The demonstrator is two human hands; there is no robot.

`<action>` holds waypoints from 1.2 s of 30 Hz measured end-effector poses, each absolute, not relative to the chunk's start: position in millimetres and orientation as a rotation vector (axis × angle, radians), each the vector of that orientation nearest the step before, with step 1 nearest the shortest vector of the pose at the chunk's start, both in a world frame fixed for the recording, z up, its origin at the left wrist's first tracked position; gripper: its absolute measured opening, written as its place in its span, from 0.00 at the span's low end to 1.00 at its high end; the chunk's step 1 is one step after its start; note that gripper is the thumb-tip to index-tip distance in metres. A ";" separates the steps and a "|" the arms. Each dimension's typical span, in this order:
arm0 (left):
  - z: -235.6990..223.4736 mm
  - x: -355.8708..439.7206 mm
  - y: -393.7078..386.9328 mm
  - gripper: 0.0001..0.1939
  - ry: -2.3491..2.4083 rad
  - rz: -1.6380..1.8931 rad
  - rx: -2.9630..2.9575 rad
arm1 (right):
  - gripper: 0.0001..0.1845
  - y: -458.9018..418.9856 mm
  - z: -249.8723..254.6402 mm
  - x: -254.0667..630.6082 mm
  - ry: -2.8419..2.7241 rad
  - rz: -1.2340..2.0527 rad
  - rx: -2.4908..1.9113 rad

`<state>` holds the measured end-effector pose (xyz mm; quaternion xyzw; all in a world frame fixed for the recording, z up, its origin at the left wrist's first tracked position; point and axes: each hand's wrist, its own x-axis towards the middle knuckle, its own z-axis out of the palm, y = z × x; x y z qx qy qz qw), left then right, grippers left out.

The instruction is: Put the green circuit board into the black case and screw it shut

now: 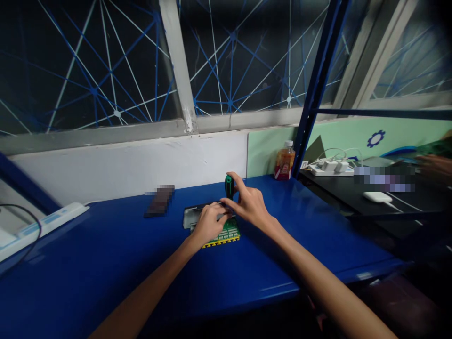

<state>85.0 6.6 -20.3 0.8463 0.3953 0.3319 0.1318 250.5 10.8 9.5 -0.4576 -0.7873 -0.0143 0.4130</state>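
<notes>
A screwdriver [229, 187] with a green and black handle stands upright, its shaft hidden behind the hands. My right hand [251, 203] is closed on it, forefinger near the top of the handle and thumb lower down. Under its tip area lies a green circuit board [230, 230] with a yellow front edge and rows of pale parts. My left hand [209, 222] rests over the board, fingers bent and drawn together by the screwdriver's lower end; what they pinch is hidden. Behind the left hand sits a grey metal casing [190, 217] with a dark back edge, partly covered.
A dark flat object, blurred out [160, 200], lies on the blue table [116, 254]. A drink bottle [284, 161] stands at the back right. White power strips [56, 219] lie at the left and on a black table [339, 188], where another person's hand [436, 165] shows.
</notes>
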 end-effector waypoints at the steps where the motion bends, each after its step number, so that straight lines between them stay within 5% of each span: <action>1: -20.9 84.6 6.7 0.09 1.146 0.962 2.471 | 0.37 11.4 8.9 250.2 -1.964 -0.004 -1.142; 8: -4.3 63.8 12.7 0.08 1.217 1.090 2.443 | 0.35 31.4 8.3 268.0 -1.649 0.342 -1.064; 16: 29.0 24.3 9.3 0.09 1.270 0.952 2.462 | 0.29 55.8 -2.1 306.7 -1.905 0.100 -1.708; 21: 18.7 16.4 -8.9 0.20 1.178 0.701 2.563 | 0.20 57.6 -17.5 298.3 -2.079 0.045 -1.887; 28: 10.8 28.6 -23.9 0.36 1.139 0.438 2.750 | 0.24 53.4 -22.1 291.9 -2.263 -0.031 -1.971; 36: -2.5 31.0 -23.2 0.37 1.114 0.449 2.844 | 0.30 50.8 -18.7 294.7 -2.298 -0.054 -2.005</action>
